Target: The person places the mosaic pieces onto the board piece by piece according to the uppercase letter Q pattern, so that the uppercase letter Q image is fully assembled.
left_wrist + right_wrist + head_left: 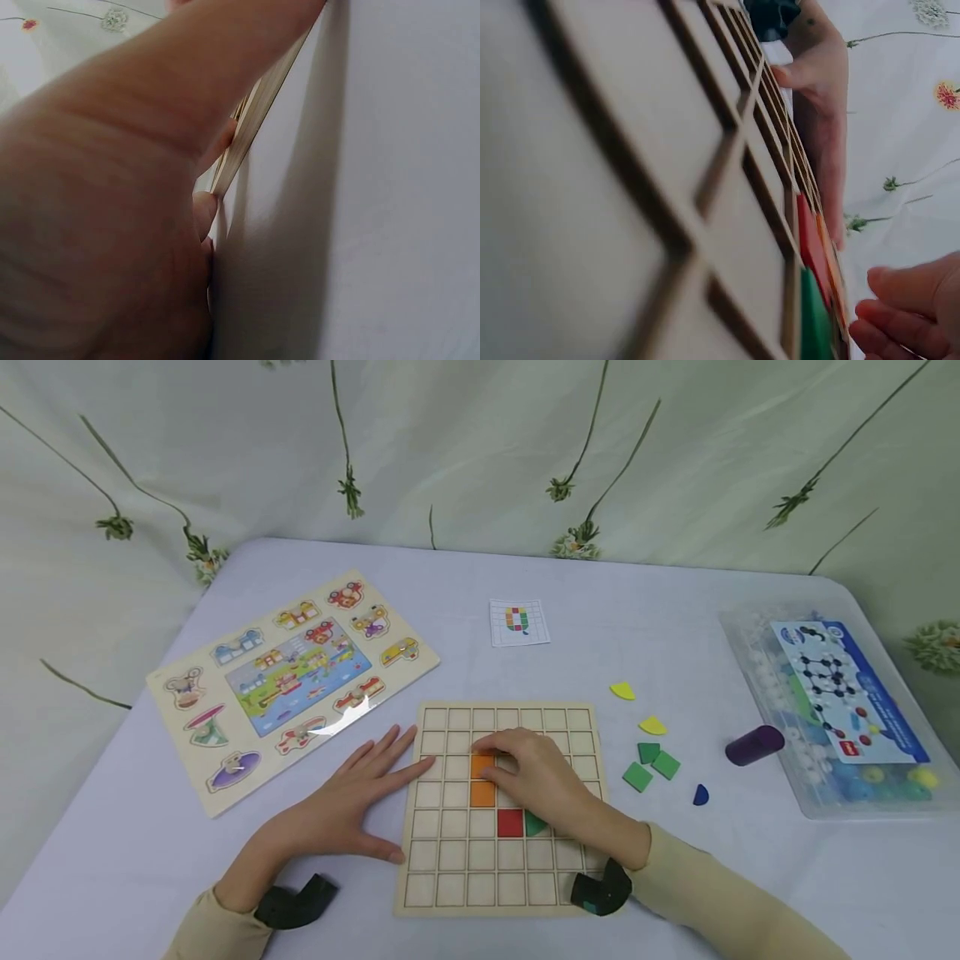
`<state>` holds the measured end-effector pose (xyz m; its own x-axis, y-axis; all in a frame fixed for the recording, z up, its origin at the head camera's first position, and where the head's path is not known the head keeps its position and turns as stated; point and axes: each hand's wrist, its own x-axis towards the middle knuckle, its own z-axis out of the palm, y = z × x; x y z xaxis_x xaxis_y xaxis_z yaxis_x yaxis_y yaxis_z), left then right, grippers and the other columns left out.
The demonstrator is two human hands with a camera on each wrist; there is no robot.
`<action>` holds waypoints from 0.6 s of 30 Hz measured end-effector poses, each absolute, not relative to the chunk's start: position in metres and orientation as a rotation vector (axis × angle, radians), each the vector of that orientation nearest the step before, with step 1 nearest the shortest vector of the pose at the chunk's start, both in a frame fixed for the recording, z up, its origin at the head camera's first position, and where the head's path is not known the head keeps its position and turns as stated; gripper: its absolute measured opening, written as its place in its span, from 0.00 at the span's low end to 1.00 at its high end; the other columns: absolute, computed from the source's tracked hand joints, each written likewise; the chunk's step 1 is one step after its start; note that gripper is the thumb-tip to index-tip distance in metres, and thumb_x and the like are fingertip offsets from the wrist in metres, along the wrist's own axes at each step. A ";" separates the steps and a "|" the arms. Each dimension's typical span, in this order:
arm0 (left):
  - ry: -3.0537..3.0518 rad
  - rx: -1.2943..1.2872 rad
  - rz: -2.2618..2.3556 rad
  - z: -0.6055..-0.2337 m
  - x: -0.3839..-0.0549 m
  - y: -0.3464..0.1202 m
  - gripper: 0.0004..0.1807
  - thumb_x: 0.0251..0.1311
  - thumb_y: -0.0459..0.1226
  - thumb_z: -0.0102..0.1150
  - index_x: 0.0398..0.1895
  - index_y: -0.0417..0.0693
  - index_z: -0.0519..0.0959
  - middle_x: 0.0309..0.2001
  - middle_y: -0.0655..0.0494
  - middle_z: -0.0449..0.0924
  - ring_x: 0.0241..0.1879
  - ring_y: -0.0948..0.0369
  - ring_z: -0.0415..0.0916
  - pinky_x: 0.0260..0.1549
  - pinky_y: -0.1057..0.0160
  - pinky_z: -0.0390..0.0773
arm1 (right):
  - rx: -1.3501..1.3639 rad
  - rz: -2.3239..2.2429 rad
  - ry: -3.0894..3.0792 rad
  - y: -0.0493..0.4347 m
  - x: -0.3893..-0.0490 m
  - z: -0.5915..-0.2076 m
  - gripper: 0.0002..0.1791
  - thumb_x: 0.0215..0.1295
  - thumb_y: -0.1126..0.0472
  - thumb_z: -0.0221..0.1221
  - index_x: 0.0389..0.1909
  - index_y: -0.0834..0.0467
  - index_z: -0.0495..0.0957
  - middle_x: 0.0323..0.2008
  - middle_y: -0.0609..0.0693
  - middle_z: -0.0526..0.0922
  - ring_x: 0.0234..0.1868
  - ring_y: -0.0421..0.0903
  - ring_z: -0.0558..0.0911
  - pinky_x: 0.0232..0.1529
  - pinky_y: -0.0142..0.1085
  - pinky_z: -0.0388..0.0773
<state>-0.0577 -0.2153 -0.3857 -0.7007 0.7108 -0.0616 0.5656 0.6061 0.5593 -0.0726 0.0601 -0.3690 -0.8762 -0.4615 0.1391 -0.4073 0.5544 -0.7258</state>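
Observation:
My left hand (341,806) lies with spread fingers along the left edge of the wooden grid board (442,890), thumb and index fingertip at its rim. Over the board's middle, my right hand (536,772) has bent fingers, with its index fingertip beyond the upper orange square tile (481,765) and its thumb overlapping that tile. Nothing shows between the fingers in the right wrist view. Below sits a second orange tile (482,794), then a red square (510,823) diagonally lower right. Beside the red one is a green piece (534,823), partly hidden by the right hand.
A pattern card (519,622) lies behind the board. To the right are yellow pieces (622,691), green squares (638,777), a dark blue piece (701,795), a purple cylinder (754,745) and a clear box (825,802). A picture puzzle (300,681) lies back left.

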 end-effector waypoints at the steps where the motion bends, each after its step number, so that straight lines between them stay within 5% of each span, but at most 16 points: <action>1: 2.559 1.043 0.742 -0.386 -0.058 -0.215 0.58 0.38 0.66 0.64 0.73 0.58 0.53 0.74 0.51 0.32 0.71 0.51 0.26 0.64 0.51 0.32 | -0.747 -1.250 2.702 0.062 -0.073 -0.366 0.15 0.55 0.64 0.66 0.45 0.57 0.82 0.43 0.45 0.83 0.47 0.40 0.78 0.49 0.33 0.72; 12: 2.552 1.022 0.736 -0.386 -0.057 -0.215 0.58 0.37 0.67 0.64 0.73 0.59 0.52 0.74 0.52 0.32 0.71 0.53 0.25 0.63 0.50 0.32 | -0.582 -1.499 2.844 0.147 -0.082 -0.341 0.12 0.57 0.68 0.64 0.44 0.60 0.82 0.42 0.49 0.83 0.42 0.44 0.79 0.42 0.42 0.74; 18: 2.546 1.026 0.750 -0.385 -0.058 -0.215 0.58 0.38 0.66 0.64 0.73 0.58 0.53 0.74 0.52 0.32 0.71 0.52 0.25 0.63 0.49 0.32 | -0.374 -1.406 3.032 0.202 -0.080 -0.363 0.13 0.60 0.65 0.62 0.46 0.61 0.80 0.40 0.53 0.83 0.39 0.42 0.79 0.38 0.29 0.73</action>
